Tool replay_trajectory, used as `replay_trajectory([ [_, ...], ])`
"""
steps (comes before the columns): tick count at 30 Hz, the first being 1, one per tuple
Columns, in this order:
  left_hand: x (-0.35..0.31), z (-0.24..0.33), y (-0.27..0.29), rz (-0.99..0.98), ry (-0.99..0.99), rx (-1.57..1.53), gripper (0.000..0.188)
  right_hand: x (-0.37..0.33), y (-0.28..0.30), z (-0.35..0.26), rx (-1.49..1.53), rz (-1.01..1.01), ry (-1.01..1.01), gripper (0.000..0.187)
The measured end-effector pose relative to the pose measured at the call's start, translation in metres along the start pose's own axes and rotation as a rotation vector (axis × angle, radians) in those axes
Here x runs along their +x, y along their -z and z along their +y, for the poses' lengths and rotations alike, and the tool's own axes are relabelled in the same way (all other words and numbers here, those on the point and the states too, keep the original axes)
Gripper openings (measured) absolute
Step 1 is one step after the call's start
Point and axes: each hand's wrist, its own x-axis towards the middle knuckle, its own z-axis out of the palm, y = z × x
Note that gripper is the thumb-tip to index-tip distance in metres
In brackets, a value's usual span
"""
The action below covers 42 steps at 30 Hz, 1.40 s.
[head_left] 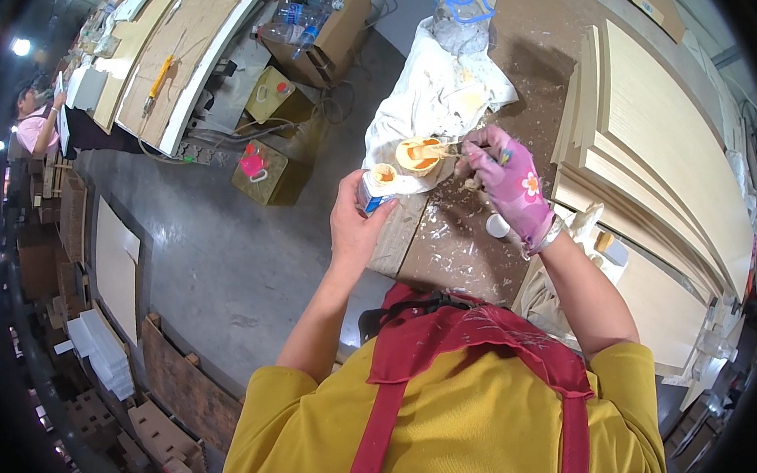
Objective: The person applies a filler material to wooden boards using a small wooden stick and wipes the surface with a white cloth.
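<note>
My bare left hand [355, 222] is closed around a small blue and white container [369, 193] whose round mouth is crusted with orange-yellow paste. Just beyond it, a shallow round tub [417, 163] with orange paste inside rests on a stained white cloth [422, 96]. My right hand [507, 182], in a pink flowered glove, pinches a thin stick-like tool [447, 149]. The tool's paste-coated end reaches over the tub; whether it is a brush or a spatula is unclear. A round white cap [498, 226] lies on the bench below my right wrist.
The brown bench [456, 241] is spotted with paint. Pale boards [661, 158] are stacked at the right, and a clear jug [463, 20] with a blue handle stands at the far end. On the floor to the left are metal cans [274, 178]. Another person [43, 125] stands far left.
</note>
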Motion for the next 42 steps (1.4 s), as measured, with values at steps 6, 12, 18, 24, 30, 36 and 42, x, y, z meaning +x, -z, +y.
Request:
replay_trajectory([
  [6,-0.001,-0.009,-0.004,-0.005,0.013,-0.010,0.053,0.003,-0.015,-0.004,-0.363,-0.046,0.266,0.018],
  [12,0.000,-0.011,-0.009,-0.007,0.017,-0.049,0.054,0.020,-0.017,0.015,0.046,-0.110,0.001,0.015],
  [18,0.000,-0.014,-0.006,-0.008,0.041,0.002,0.054,0.012,-0.017,0.000,0.190,-0.043,-0.103,0.013],
  [24,0.000,-0.015,-0.007,-0.012,0.025,-0.033,0.055,0.005,-0.009,-0.005,0.229,-0.013,-0.165,0.012],
  [30,0.000,-0.012,-0.007,-0.001,0.018,-0.066,0.053,0.002,-0.003,-0.009,0.216,0.003,-0.155,0.014],
  [36,-0.001,-0.006,-0.007,-0.009,0.027,-0.088,0.053,0.006,-0.004,0.003,-0.039,-0.001,0.110,0.017],
  [42,-0.001,-0.007,-0.006,-0.018,0.026,-0.060,0.052,0.012,-0.017,-0.002,-0.346,-0.098,0.202,0.015],
])
